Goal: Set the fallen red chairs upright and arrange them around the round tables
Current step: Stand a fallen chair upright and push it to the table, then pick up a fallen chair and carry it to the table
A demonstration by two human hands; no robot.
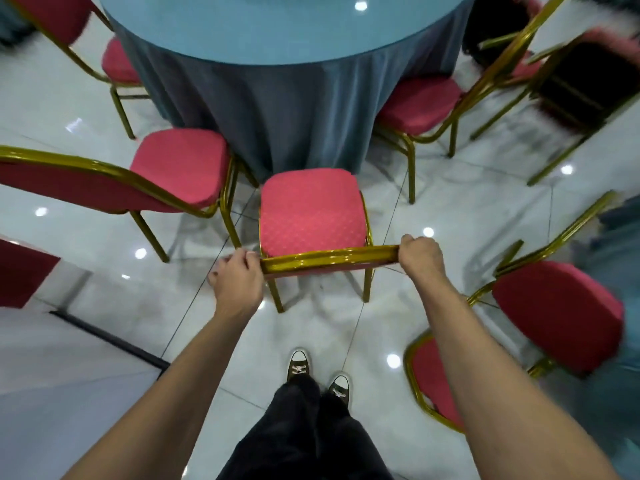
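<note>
- One upright red chair is shown at centre, its seat facing the round counter and its front edge just beside the blue cloth.
- The gilt top rail of its backrest is clamped at both ends: the left hand is closed on the left end, the right hand on the right end.
- Three further upright chairs are seen at the counter: two at left, one at right.
- One fallen chair lies on the tiled floor at lower right, apart from the counter.
- At upper right, blurred chair frames are visible; their number cannot be told.
- Two dark sneakers stand behind the held chair.
</note>
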